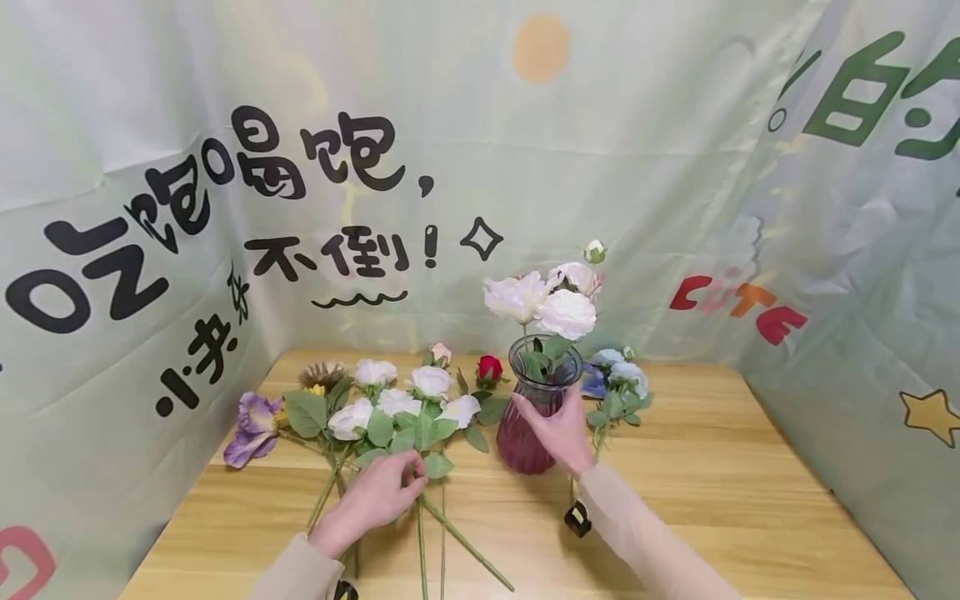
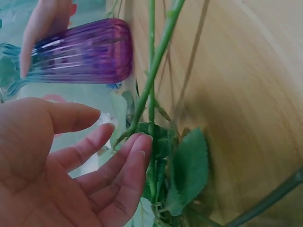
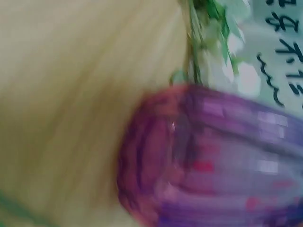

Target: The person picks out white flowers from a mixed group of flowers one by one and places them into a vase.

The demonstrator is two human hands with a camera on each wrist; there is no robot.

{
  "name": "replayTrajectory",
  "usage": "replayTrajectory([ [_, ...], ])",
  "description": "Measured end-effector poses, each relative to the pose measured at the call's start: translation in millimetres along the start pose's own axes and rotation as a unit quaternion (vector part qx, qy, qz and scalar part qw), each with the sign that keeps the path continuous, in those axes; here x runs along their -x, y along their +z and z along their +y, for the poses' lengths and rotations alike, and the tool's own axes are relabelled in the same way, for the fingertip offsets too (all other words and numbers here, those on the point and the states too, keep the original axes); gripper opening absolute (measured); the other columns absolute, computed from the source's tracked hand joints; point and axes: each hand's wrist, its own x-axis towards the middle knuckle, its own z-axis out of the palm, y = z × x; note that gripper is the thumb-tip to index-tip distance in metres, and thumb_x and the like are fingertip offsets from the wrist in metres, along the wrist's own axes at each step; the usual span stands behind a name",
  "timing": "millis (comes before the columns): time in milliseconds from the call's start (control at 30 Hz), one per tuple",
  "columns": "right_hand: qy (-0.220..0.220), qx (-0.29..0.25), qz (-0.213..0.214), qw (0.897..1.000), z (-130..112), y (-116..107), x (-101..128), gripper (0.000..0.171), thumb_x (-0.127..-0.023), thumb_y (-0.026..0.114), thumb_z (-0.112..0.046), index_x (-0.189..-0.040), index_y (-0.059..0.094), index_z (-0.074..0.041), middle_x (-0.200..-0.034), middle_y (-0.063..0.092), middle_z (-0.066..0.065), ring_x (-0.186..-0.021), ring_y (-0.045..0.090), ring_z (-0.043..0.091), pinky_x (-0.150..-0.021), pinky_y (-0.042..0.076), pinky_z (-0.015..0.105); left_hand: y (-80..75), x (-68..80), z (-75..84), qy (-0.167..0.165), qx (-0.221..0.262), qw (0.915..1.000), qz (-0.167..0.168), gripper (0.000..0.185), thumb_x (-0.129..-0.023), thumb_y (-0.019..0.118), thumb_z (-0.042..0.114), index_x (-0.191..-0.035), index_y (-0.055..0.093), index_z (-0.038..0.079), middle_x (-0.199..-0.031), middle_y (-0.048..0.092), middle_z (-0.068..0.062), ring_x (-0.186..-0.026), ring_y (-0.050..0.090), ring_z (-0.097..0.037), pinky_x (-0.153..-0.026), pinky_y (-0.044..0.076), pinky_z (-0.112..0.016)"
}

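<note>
A ribbed purple glass vase (image 1: 525, 443) (image 2: 80, 52) (image 3: 227, 156) stands mid-table with white peonies (image 1: 543, 304) in it. My right hand (image 1: 551, 417) grips the vase's right side, thumb across the front; its fingers (image 2: 40, 33) show on the glass in the left wrist view. A bunch of white roses (image 1: 405, 408) lies on the table to the left of the vase. My left hand (image 1: 408, 481) (image 2: 109, 142) is open with relaxed fingers, the fingertips at the roses' green stems (image 1: 465, 542) (image 2: 156, 61) just below the leaves (image 2: 189, 165).
On the wooden table (image 1: 712, 500) also lie a purple flower (image 1: 251, 427) at the left, a brown sunflower (image 1: 322, 375), a red rosebud (image 1: 490, 367) and blue flowers (image 1: 618, 379) right of the vase. Printed cloth walls (image 1: 112, 250) enclose three sides.
</note>
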Motion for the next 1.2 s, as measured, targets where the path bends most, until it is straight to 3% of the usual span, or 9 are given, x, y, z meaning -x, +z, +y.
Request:
replayTrajectory([
  [133, 0.0, 0.017, -0.069, 0.998, 0.3, -12.7, -6.5, 0.073, -0.084, 0.082, -0.02, -0.143, 0.041, -0.01, -0.137, 0.059, 0.015, -0.128, 0.059, 0.03, -0.113, 0.045, 0.046, 2.0, -0.2, -3.2, 0.007, -0.001, 1.0, -0.007, 0.004, -0.091, 0.068, 0.018, -0.091, 0.065, 0.019, -0.076, 0.061, 0.005, -0.062, 0.049, -0.009, -0.055, 0.038, -0.024],
  [267, 0.005, 0.007, -0.1, 0.995, 1.0, -15.8, -7.9, 0.054, -0.088, 0.078, -0.017, -0.134, 0.052, -0.005, -0.126, 0.067, 0.017, -0.114, 0.066, 0.024, -0.102, 0.053, 0.032, 3.5, -1.5, -5.4, 0.013, -0.002, 0.9998, -0.018, 0.002, -0.091, 0.069, 0.017, -0.091, 0.067, 0.016, -0.076, 0.06, 0.005, -0.064, 0.05, -0.009, -0.055, 0.039, -0.023],
  [400, 0.013, -0.02, -0.09, 0.996, 0.8, -10.0, -4.4, 0.051, -0.09, 0.075, -0.014, -0.134, 0.052, -0.003, -0.125, 0.067, 0.019, -0.11, 0.066, 0.017, -0.097, 0.053, 0.022, 5.0, -3.6, -6.3, 0.015, 0.005, 0.9993, -0.033, 0.004, -0.091, 0.069, 0.016, -0.094, 0.07, 0.013, -0.08, 0.063, 0.003, -0.069, 0.052, -0.01, -0.059, 0.043, -0.025],
  [667, 0.007, -0.026, -0.067, 0.997, -3.8, 1.5, -0.6, 0.05, -0.09, 0.077, -0.018, -0.131, 0.052, -0.004, -0.122, 0.068, 0.017, -0.109, 0.068, 0.024, -0.097, 0.054, 0.024, 10.8, -6.0, -8.0, 0.006, 0.012, 0.9987, -0.049, 0.005, -0.092, 0.067, 0.014, -0.092, 0.071, 0.012, -0.067, 0.056, 0.005, -0.054, 0.046, -0.009, -0.048, 0.037, -0.023],
  [933, 0.012, -0.014, -0.056, 0.998, -3.2, -1.6, 1.3, 0.05, -0.088, 0.078, -0.012, -0.13, 0.053, -0.002, -0.121, 0.069, 0.018, -0.11, 0.068, 0.028, -0.097, 0.054, 0.026, 20.3, -7.4, -9.4, 0.026, 0.008, 0.9986, -0.045, 0.004, -0.089, 0.07, 0.01, -0.091, 0.073, 0.009, -0.069, 0.057, 0.005, -0.057, 0.047, -0.008, -0.053, 0.039, -0.024],
  [1033, 0.019, -0.01, -0.057, 0.998, -8.2, -2.6, 2.6, 0.054, -0.088, 0.077, -0.009, -0.134, 0.049, 0.0, -0.125, 0.066, 0.021, -0.114, 0.066, 0.033, -0.1, 0.054, 0.029, 21.0, -7.5, -9.6, 0.023, 0.034, 0.9983, -0.041, 0.005, -0.088, 0.07, 0.008, -0.091, 0.074, 0.009, -0.067, 0.056, 0.005, -0.055, 0.046, -0.007, -0.05, 0.038, -0.022],
  [1200, 0.032, -0.004, -0.062, 0.998, -32.0, -5.6, 8.1, 0.058, -0.088, 0.076, -0.007, -0.137, 0.046, 0.004, -0.128, 0.064, 0.025, -0.118, 0.064, 0.038, -0.105, 0.052, 0.039, 15.6, -7.6, -14.2, 0.014, 0.119, 0.992, -0.041, 0.008, -0.089, 0.07, 0.006, -0.097, 0.069, 0.006, -0.061, 0.049, 0.006, -0.05, 0.039, -0.005, -0.045, 0.032, -0.018],
])
